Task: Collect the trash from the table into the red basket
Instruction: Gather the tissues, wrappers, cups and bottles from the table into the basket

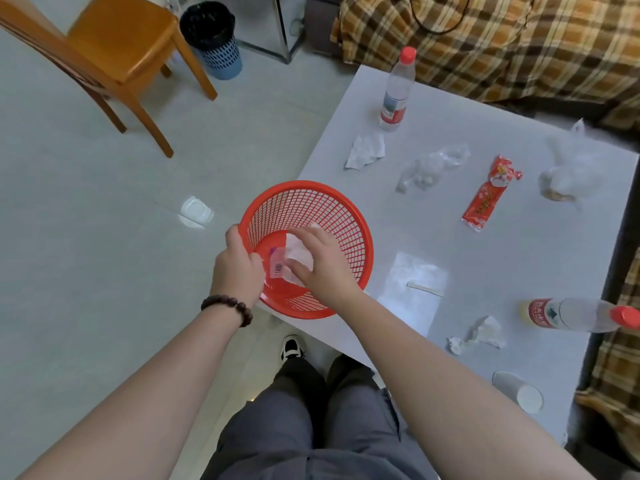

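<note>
Red basket (349, 220) rim gripped by left hand (239, 268); right hand (320, 261) pinching white wrapper (296, 254), partly hidden.

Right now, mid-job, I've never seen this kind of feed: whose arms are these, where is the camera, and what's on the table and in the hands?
There is no machine: a person's two bare arms, filmed by one wide-angle camera worn on the head, looking down. The left hand grips the rim of the red basket, which sits at the table edge. The right hand is inside it, holding white paper. Still on the table: an upright bottle, a lying bottle, two crumpled tissues, clear plastic wrap, a red wrapper, a plastic bag, a flat clear sheet and a tipped cup.
</note>
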### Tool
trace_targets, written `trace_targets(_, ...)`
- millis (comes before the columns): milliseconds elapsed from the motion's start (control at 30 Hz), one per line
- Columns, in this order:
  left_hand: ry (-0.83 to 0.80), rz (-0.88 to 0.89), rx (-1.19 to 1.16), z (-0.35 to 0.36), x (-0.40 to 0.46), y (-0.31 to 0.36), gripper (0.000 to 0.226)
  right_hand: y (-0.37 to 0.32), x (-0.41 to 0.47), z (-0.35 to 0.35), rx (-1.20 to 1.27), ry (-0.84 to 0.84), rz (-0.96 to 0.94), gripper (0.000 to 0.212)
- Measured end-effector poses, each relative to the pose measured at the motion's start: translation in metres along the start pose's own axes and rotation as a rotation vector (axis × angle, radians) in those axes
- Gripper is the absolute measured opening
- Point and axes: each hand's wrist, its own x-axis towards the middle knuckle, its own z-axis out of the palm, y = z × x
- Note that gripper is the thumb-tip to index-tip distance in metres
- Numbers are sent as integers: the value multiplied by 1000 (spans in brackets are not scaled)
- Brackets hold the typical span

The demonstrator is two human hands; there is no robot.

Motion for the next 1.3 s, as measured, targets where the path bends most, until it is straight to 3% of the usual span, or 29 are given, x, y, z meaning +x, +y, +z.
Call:
trace_targets(100,54,-3,21,-9,6,-11,41,4,-1,-11,146,282,-6,43)
trace_targets(200,104,-24,59,-18,12,-25,42,34,-7,-19,151,511,118,39)
trace_targets(267,118,-43,71,-21,14,-30,42,66,-16,-14,92,445,272,42)
trace_targets(367,129,-41,87,-17,14,-37,42,118,-36,7,-58,202,430,50)
trace_targets(567,111,-20,111,-3,24,-49,40,170,-48,65,-275,-141,449,48)
trace_targets(900,101,50,169,4,34,-59,39,193,-29,94,-336,-142,585,33)
trace_targets(1000,90,60,166,4,35,-59,37,189,-27,84,-254,-54,613,32)
trace_targets(1100,81,59,160,6,37,-52,37,166,-23,62,-89,153,611,32)
trace_targets(1300,21,35,133,12,33,-24,42,88,-6,-3,112,588,358,16)
